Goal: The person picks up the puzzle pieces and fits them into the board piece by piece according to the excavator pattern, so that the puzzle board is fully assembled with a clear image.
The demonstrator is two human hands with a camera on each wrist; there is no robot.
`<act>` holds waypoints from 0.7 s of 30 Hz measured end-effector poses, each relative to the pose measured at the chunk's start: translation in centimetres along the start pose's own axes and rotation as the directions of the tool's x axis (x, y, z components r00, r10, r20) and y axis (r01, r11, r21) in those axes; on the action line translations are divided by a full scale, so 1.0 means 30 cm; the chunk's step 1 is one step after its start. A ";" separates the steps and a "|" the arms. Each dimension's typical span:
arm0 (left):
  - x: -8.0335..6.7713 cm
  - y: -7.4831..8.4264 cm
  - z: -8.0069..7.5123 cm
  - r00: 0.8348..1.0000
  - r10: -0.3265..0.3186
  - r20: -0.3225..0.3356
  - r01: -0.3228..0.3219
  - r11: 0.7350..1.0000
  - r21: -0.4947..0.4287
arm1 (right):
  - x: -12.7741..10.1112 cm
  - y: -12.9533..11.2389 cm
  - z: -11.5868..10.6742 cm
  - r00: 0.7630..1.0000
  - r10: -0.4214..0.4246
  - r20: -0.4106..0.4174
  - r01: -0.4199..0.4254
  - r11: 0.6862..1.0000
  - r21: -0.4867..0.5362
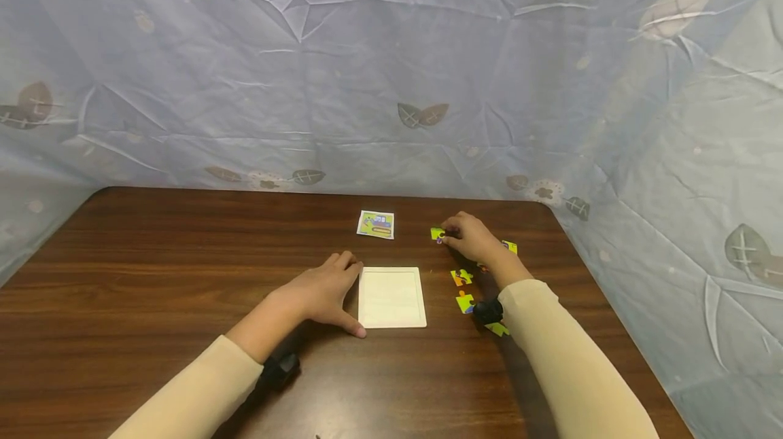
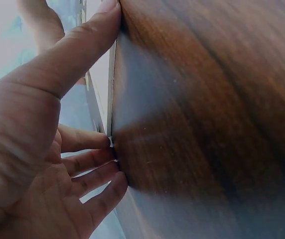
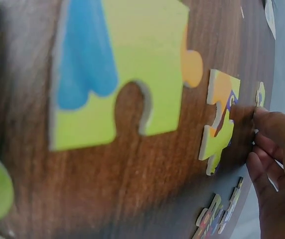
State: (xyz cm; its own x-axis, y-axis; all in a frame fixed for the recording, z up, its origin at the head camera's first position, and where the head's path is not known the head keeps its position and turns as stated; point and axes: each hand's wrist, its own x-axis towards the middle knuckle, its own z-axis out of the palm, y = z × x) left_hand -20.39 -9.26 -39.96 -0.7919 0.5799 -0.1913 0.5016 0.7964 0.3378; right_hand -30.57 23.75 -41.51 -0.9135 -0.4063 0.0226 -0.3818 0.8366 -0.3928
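A shallow white square puzzle tray (image 1: pixel 391 297) lies on the table in the head view. Along its left side rests my left hand (image 1: pixel 327 293), thumb at the near corner and fingertips at the far corner; the left wrist view shows these fingers fairly straight. Farther back and to the right, my right hand (image 1: pixel 472 238) pinches a yellow-green puzzle piece (image 1: pixel 437 234) by its right edge, at table level. More pieces lie nearer: one with orange (image 1: pixel 460 278), another with a blue corner (image 1: pixel 465 302). The right arm partly hides others.
A small picture card (image 1: pixel 376 224) showing a blue vehicle lies behind the tray. Another piece (image 1: pixel 510 247) sits beyond the right wrist, and a green one (image 1: pixel 498 329) beside the right sleeve. Patterned cloth (image 1: pixel 379 72) hangs behind and right of the brown table (image 1: pixel 183 255).
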 end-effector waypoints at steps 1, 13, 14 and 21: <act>0.000 0.001 -0.001 1.000 0.001 0.000 -0.001 1.000 0.001 | -0.002 -0.001 -0.001 1.000 0.011 -0.001 -0.011 1.000 0.005; -0.008 -0.002 0.001 1.000 -0.020 0.013 0.020 1.000 0.010 | -0.014 -0.002 -0.003 0.997 0.063 0.033 -0.064 0.997 0.033; -0.007 -0.002 0.003 1.000 -0.019 0.014 0.019 1.000 0.010 | -0.017 -0.001 -0.005 0.998 0.059 0.037 -0.060 0.998 0.024; 0.001 -0.013 0.014 1.000 -0.007 -0.002 0.007 1.000 -0.001 | -0.037 -0.018 -0.024 0.997 0.032 0.066 -0.033 0.999 0.015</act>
State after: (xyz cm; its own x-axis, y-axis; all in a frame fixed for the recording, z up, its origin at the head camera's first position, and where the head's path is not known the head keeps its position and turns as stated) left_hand -20.46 -9.48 -40.49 -0.7962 0.5737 -0.1921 0.4954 0.8005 0.3372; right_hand -29.45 24.02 -40.67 -0.9139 -0.4028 -0.0503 -0.3495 0.8439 -0.4071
